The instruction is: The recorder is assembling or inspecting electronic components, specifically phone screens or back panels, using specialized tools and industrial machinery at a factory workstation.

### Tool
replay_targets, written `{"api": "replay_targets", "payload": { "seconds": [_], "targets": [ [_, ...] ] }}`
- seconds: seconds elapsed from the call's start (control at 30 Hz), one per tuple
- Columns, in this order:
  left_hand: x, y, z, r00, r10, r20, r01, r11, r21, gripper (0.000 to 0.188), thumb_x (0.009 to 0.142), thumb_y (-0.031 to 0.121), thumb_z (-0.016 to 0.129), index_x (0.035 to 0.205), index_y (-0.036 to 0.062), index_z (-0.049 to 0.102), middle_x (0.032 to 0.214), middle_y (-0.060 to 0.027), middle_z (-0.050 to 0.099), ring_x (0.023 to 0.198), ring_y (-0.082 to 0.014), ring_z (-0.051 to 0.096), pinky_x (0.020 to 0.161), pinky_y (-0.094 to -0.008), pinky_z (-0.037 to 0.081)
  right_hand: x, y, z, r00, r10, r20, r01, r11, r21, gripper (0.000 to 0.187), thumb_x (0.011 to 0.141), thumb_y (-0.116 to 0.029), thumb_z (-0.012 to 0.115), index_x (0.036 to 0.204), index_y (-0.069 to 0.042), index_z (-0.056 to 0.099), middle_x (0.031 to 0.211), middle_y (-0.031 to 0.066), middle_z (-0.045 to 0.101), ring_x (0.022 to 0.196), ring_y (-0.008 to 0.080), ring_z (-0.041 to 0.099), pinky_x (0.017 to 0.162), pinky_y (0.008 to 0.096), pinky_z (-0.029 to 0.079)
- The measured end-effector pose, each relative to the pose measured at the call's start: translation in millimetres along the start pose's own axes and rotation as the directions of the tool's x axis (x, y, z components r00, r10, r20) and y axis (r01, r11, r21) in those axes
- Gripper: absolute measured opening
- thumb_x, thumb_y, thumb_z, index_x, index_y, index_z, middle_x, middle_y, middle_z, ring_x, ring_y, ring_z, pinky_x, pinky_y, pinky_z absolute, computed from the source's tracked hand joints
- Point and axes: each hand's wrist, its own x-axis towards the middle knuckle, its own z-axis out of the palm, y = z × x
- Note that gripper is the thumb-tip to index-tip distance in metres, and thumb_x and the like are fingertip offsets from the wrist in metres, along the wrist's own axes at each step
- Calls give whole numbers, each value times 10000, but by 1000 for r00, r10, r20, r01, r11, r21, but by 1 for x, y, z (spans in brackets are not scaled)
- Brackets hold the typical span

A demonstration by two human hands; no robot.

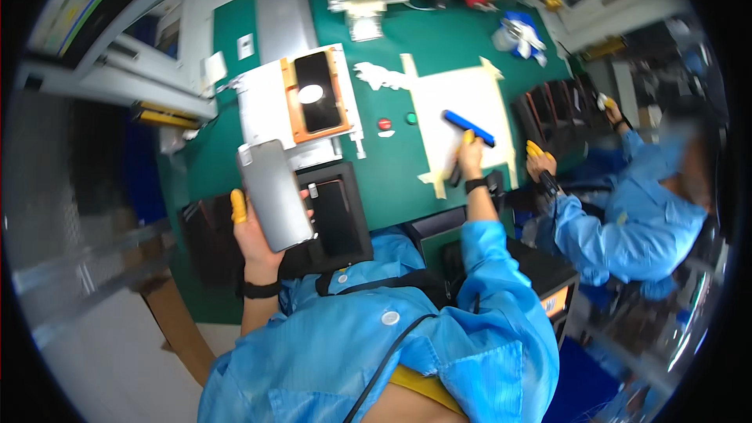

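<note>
White cloth — between orange fixture and blue roller

Open green mat nearside, buttons beyond

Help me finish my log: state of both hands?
Left hand: holding a grey phone-like slab.
Right hand: holding a blue roller, grip blurred.

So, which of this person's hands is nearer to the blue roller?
The right hand: it is right at the blue roller, seemingly gripping it from below. The left hand is well off to the left, holding a grey phone-like slab.
</note>
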Motion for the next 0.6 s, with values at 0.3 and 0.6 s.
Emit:
{"api": "replay_targets", "payload": {
  "seconds": [0.3, 0.6],
  "targets": [
    [-10, 0, -8, 993, -23, 115, 35, 994, -104, 586, 888, 509, 174, 1319, 129, 289, 1274, -195, 374, 1130, -425, 401, 879, -548, 384, -106, -2, 0, 998, 67, 7, -67, 992, 111, 311, 885, -269, 428, 935, 38, 427, 603, 118, 527, 399, 204, 516, 353, 310, 416],
    [-22, 11, -23, 977, -76, 201, 101, 988, -118, 612, 867, 556, 117, 1339, 192, 259, 1336, -187, 292, 1166, -445, 347, 904, -581, 335, -129, 8, 30, 964, 158, -215, -152, 987, 42, 478, 850, -355, 476, 1113, 36, 400, 882, 155, 540, 823, 287, 553, 697, 413, 462]
  ]
}}
